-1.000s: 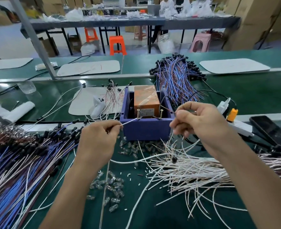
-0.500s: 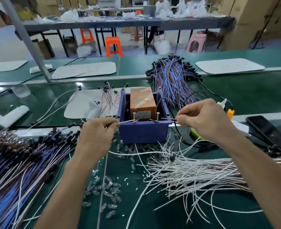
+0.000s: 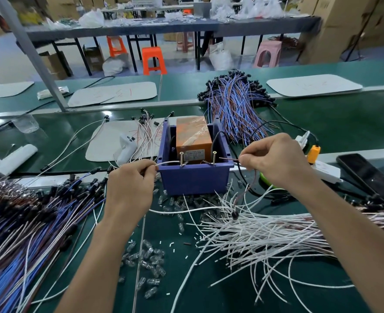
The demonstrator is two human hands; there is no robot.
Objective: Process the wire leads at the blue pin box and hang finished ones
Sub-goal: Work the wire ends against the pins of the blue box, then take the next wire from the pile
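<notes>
The blue pin box [image 3: 194, 178] stands mid-table with an orange block [image 3: 192, 137] inside and two upright brass pins [image 3: 181, 158] on its front rim. My left hand [image 3: 130, 188] pinches a white wire lead [image 3: 167, 163] whose tip reaches the left pin. At the box's right corner, my right hand [image 3: 274, 159] pinches a brown wire lead [image 3: 228, 158] pointing at the right pin [image 3: 214, 157]. The brown lead trails down below my right hand.
White leads [image 3: 265, 240] lie piled at the right, blue and brown leads [image 3: 17, 236] at the left, another blue bundle [image 3: 236, 102] behind the box. Clear small bulbs [image 3: 148, 263] scatter in front. A phone [image 3: 367, 175], power strip [image 3: 324, 169] and white pad [image 3: 109, 143] lie nearby.
Both hands stay at the box rim. The white lead's tip has come up to the left pin, and the right hand's brown lead tip has drawn in toward the right pin.
</notes>
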